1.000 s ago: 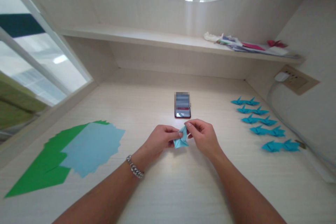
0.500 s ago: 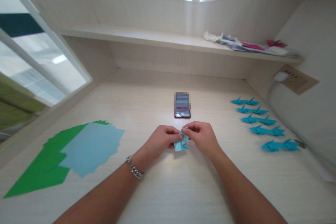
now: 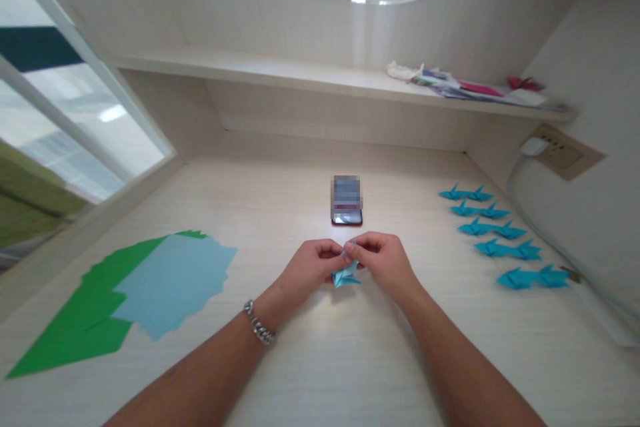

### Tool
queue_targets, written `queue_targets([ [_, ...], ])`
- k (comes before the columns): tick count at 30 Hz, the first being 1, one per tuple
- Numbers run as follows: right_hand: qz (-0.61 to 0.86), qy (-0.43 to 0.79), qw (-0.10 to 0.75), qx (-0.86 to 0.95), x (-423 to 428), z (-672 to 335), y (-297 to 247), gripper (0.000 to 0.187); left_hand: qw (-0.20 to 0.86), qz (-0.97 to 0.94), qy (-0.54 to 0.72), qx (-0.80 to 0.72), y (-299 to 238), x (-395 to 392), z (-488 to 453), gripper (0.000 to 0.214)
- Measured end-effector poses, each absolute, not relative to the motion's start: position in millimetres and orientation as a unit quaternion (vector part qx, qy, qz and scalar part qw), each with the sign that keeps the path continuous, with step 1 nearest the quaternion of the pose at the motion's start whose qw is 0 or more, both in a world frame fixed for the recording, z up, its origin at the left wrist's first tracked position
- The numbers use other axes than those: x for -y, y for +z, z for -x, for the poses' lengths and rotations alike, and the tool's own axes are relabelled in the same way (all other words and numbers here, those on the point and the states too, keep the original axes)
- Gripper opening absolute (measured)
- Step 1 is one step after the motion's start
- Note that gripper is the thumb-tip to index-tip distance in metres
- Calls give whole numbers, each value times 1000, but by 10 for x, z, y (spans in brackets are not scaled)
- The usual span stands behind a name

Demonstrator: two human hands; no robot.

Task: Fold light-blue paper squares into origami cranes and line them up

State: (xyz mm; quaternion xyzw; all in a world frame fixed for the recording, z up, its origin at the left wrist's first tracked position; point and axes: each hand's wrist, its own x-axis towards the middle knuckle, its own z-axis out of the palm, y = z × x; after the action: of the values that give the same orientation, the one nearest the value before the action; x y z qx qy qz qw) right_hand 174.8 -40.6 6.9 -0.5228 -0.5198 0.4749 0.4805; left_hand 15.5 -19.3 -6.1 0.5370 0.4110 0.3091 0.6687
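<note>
The folded paper [image 3: 345, 278] is small, light blue and creased. Left hand [image 3: 311, 265] and right hand [image 3: 386, 259] pinch its upper part.

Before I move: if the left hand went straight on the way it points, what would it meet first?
Likely the right hand, just past the folded blue paper the left hand holds; depth between them is unclear.

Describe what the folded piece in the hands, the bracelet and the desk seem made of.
Folded piece: probably paper, matte, judging by its creases and crisp edges.
Bracelet: apparently metal, silvery and shiny, with glinting links.
Desk: pale wood or wood-look laminate, slightly glossy, from its faint grain and soft reflections.
</note>
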Motion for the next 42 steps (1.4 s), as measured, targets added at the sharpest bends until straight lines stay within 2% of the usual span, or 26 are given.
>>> queue_targets([
  [11, 532, 499, 495, 472, 417, -1740, 102, 23, 662, -535, 310, -424, -45, 176, -142, 23],
  [17, 509, 497, 501, 492, 402, -1799, 115, 26, 691, -500, 319, -413, -36, 167, -138, 22],
  [31, 566, 341, 441, 607, 428, -1863, 157, 13, 626, -568, 297, -444, 41, 175, -131, 18],
  [36, 556, 388, 468, 567, 408, -1847, 134, 13, 614, -586, 304, -433, 53, 181, -119, 19],
  [42, 526, 461, 506, 505, 376, -1864, 121, 21, 617, -575, 308, -440, 63, 180, -124, 19],
])
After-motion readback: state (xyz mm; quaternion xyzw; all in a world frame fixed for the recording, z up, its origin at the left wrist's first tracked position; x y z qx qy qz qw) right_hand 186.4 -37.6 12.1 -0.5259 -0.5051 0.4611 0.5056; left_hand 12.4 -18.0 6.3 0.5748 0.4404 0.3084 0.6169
